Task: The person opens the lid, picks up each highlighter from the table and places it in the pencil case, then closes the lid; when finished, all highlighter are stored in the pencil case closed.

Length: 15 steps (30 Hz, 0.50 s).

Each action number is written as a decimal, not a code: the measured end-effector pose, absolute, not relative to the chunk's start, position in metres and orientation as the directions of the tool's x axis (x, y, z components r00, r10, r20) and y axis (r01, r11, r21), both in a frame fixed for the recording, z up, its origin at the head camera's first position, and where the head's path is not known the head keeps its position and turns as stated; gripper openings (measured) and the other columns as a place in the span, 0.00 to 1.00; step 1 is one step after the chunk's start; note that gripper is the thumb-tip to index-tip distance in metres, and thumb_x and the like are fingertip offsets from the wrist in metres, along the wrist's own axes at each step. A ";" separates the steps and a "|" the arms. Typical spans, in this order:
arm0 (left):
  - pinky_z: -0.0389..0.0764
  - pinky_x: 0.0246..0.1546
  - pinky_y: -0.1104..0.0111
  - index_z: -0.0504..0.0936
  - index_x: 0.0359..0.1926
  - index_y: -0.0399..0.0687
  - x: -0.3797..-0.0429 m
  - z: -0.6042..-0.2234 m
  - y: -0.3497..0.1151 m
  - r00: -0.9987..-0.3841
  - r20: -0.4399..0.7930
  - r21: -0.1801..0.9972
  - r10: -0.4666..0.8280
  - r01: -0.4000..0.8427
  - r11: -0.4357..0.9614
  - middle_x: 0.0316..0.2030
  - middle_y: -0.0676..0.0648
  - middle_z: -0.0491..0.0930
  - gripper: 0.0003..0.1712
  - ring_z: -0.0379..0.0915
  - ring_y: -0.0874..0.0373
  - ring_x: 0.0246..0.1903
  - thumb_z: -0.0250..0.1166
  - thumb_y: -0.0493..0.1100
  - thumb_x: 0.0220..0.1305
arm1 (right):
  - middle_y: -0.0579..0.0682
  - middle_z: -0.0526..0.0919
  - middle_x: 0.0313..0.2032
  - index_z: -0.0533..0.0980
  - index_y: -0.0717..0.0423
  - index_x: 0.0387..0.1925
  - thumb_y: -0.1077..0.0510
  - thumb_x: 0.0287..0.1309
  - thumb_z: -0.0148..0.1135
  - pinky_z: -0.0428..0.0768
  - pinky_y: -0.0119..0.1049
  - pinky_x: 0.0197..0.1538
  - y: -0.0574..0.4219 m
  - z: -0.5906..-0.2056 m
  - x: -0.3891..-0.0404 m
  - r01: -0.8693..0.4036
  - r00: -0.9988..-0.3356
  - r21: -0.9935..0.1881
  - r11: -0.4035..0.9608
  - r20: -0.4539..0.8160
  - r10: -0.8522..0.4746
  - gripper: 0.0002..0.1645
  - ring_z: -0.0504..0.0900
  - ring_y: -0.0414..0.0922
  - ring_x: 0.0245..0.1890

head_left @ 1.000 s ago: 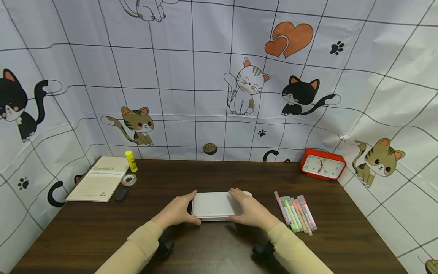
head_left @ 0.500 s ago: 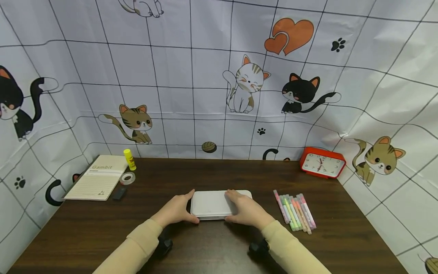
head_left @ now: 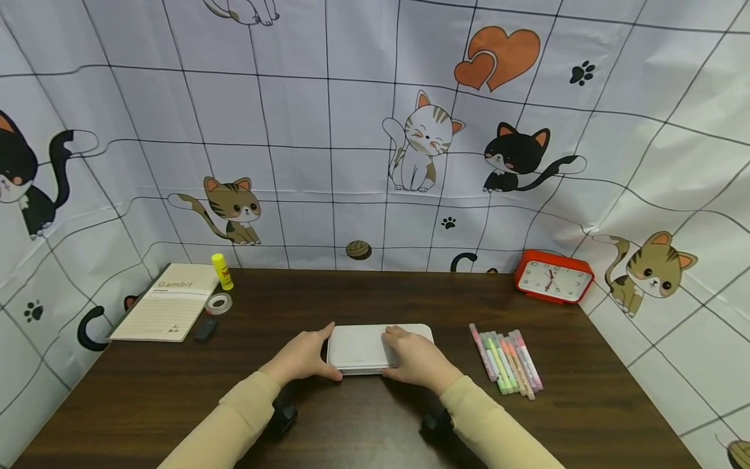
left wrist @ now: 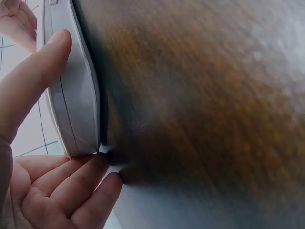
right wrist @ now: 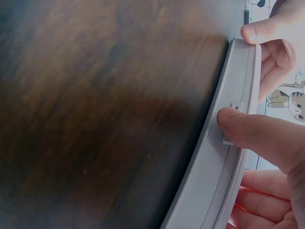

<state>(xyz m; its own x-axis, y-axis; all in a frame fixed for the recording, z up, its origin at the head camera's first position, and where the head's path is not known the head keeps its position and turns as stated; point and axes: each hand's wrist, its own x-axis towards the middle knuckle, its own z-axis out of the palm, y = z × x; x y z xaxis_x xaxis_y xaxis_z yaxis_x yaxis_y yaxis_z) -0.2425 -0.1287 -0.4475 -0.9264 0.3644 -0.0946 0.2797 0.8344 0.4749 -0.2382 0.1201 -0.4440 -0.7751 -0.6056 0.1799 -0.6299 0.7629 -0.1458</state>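
A flat white plastic case (head_left: 360, 348) with a hinged-looking lid lies on the dark wooden table in the head view. My left hand (head_left: 303, 357) grips its left end, thumb on the front wall and fingers at the short side. My right hand (head_left: 418, 357) lies over the right half, fingers on the lid. In the right wrist view, the right thumb (right wrist: 252, 129) presses at a small latch (right wrist: 228, 140) on the front wall, partly covering it. A thin seam runs along the case, and its lid is down. The contents are hidden.
Several pastel highlighters (head_left: 506, 363) lie right of the case. A red clock (head_left: 553, 277) stands at the back right. At the back left are a notepad (head_left: 170, 306), a yellow glue stick (head_left: 222, 271), a tape roll (head_left: 219, 303) and a dark eraser-like block (head_left: 204, 330).
My right hand has slid a little to the left along the case, its thumb now nearer the middle of the front. The left hand keeps its place, and the view has tilted slightly.
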 end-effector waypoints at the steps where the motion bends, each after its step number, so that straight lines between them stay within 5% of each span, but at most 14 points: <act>1: 0.77 0.49 0.57 0.58 0.69 0.33 -0.243 -0.447 -0.129 -0.926 -0.098 0.475 0.363 0.278 0.835 0.54 0.33 0.76 0.64 0.77 0.46 0.49 0.79 0.58 0.37 | 0.59 0.78 0.56 0.76 0.63 0.53 0.46 0.44 0.74 0.77 0.44 0.54 0.119 -0.444 -0.238 -0.628 -0.777 -0.141 0.765 0.178 -0.605 0.37 0.78 0.52 0.55; 15: 0.77 0.49 0.55 0.59 0.69 0.32 -0.240 -0.445 -0.126 -0.926 -0.100 0.455 0.363 0.282 0.845 0.53 0.33 0.77 0.61 0.78 0.44 0.48 0.80 0.54 0.38 | 0.59 0.80 0.51 0.76 0.64 0.47 0.47 0.40 0.77 0.79 0.42 0.51 0.114 -0.444 -0.236 -0.646 -0.753 -0.071 0.760 0.224 -0.619 0.35 0.80 0.53 0.51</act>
